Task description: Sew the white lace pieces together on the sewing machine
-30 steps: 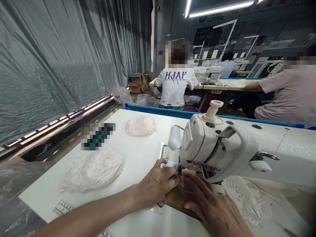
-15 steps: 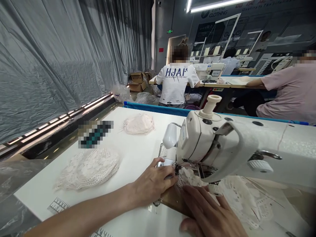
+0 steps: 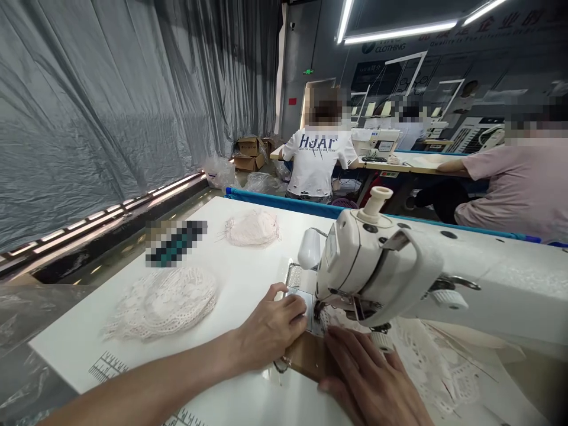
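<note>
A white lace piece with openwork (image 3: 338, 317) lies beneath the needle end of a white industrial sewing machine (image 3: 344, 269), whose long body reaches in from the right edge of a white, smooth-topped table (image 3: 248, 278). The left hand (image 3: 273, 325) rests at the silver metal plate (image 3: 316, 325) on the left of the needle, its index finger reaching forward and the others curled close together; whether they pinch anything cannot be told. The right hand (image 3: 368, 367) lies palm down just on the near side of the needle, its fingers straight and pressed together with the tips at the lace, the thumb set apart. Between the hands shows a flat brown panel (image 3: 306, 355). Toward the table's near left corner sits a rounded pile of white eyelet lace (image 3: 171, 302), with black printed ruler marks (image 3: 106, 367) nearer the corner. A smaller heap of pale pink fabric (image 3: 252, 229) lies near the far left corner, close to the blue cloth strip (image 3: 284, 201) along the far edge. More white scalloped lace (image 3: 452, 378) spreads right of the right hand. Beyond the far edge, a co-worker in a white printed T-shirt (image 3: 317, 163) sits facing away.
</note>
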A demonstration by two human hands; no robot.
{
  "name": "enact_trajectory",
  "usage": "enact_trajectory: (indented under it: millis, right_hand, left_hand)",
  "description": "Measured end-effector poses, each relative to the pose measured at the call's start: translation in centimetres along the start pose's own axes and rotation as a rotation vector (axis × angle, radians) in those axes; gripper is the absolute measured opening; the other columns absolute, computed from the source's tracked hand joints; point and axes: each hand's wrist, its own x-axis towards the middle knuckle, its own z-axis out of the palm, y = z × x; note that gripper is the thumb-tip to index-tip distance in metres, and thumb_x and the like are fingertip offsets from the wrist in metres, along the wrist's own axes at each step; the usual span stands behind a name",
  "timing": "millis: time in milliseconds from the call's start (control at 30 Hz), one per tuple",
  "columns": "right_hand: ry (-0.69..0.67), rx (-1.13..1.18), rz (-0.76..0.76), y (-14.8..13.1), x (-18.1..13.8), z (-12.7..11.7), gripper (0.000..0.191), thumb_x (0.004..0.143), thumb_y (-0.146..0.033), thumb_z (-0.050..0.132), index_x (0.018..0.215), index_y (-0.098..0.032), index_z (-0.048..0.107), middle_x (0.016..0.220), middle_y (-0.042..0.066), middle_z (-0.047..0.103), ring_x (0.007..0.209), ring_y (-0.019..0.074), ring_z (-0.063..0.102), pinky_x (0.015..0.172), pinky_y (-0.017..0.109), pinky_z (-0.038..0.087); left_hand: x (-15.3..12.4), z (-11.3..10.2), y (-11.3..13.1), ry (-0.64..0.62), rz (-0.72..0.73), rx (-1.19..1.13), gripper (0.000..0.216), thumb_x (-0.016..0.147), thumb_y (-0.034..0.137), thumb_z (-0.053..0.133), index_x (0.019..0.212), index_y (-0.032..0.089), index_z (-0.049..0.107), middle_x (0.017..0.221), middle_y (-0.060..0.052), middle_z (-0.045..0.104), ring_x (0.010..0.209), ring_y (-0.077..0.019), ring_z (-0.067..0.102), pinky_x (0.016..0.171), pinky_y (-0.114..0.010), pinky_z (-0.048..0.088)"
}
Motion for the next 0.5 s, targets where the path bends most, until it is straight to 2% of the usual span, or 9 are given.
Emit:
enact_trajectory:
  millis: [167,300,400,500]
  right_hand:
    - [0.09,-0.033,0.04,-0.1,0.8,0.2,0.048,0.098,-0.044,0.027,0.109,-0.009,0.059,0.1,0.016,0.07,0.079,0.024,0.067,0.073,0.039,0.041]
    - [0.069,0.063,0.204,-0.3,1.4,0.5,0.044,0.098,-0.036,0.028,0.104,-0.009,0.062,0.088,0.017,0.07,0.062,0.0246,0.064,0.062,0.039,0.042]
    - [0.036,0.187,0.247,-0.3,1.5,-0.7,0.044,0.097,-0.025,0.023,0.09,-0.013,0.065,0.08,0.014,0.069,0.057,0.0227,0.061,0.057,0.036,0.043]
    - [-0.082,0.465,0.249,-0.1,1.3,-3.8,0.035,0.097,-0.03,0.03,0.09,-0.019,0.063,0.082,0.008,0.068,0.069,0.0186,0.062,0.06,0.027,0.048]
  left_hand:
    - [-0.1,-0.1,0.0,0.025,-0.023,0.014,0.025,0.081,-0.004,0.036,0.085,0.013,0.053,0.088,-0.005,0.059,0.083,-0.0138,0.056,0.089,-0.036,0.031]
    - [-0.5,0.0,-0.1,0.017,-0.062,-0.028,0.023,0.085,-0.001,0.037,0.091,0.013,0.055,0.091,-0.006,0.06,0.083,-0.0138,0.057,0.091,-0.037,0.031]
    - [-0.7,-1.0,0.3,-0.058,-0.172,-0.147,0.029,0.085,0.003,0.04,0.107,0.014,0.055,0.101,-0.01,0.06,0.093,-0.0176,0.056,0.092,-0.042,0.031]
    - [-0.9,-3.3,1.2,-0.197,-0.298,-0.463,0.054,0.08,0.017,0.06,0.131,0.021,0.043,0.126,-0.015,0.05,0.117,-0.0277,0.044,0.097,-0.05,0.028]
